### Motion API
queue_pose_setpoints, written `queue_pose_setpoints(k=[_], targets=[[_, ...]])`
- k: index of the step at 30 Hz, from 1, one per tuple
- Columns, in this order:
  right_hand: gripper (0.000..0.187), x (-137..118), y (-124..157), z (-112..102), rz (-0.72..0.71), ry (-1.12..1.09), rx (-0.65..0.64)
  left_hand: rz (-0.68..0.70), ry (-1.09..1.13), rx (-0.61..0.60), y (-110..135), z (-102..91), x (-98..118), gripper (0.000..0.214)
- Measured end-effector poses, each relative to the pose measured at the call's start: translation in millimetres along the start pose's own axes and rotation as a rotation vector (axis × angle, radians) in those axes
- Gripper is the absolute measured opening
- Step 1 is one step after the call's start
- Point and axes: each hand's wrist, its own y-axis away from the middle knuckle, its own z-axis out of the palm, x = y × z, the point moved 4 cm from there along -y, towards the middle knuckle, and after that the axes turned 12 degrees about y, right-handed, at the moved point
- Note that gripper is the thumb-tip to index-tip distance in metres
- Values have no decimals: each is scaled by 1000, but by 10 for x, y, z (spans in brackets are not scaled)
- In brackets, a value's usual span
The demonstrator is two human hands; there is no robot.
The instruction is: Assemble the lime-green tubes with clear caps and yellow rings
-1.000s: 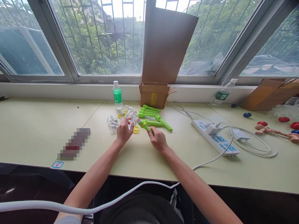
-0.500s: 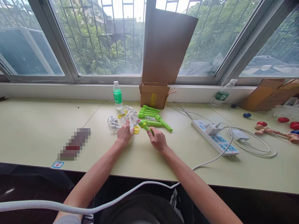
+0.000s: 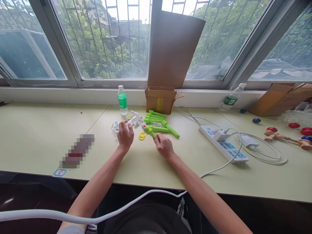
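My right hand is closed round a green ribbed plastic handle, which has a yellow ring and a white-and-red tip at its upper end. My left hand is closed at the near side of a pile of clear plastic pieces. From its fingers a clear tube points up and right towards the tip of the handle. Yellow rings lie on the table between the hands. Several more green handles lie just beyond my right hand. The left fingertips are partly hidden.
A water bottle and a cardboard box stand behind the parts. To the right lie a power strip with cables, a wooden toy and red and blue balls. A white cable crosses in front of me.
My left hand has moved left and slightly up from beside the yellow rings, and a clear tube now shows at its fingers. My right hand with the green handle has hardly moved.
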Motion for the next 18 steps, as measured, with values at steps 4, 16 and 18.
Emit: queue_pose_setpoints(k=[4,16,18], targets=[[33,-6,6,-8,-6,-1,2,-30,171,126,-60,-64,-77,24],[31,-18,12,6,-49,6,6,3,290,45,-68,-16,-100,32],[31,-18,12,16,-65,-4,12,24,290,-14,-52,19,-86,33]])
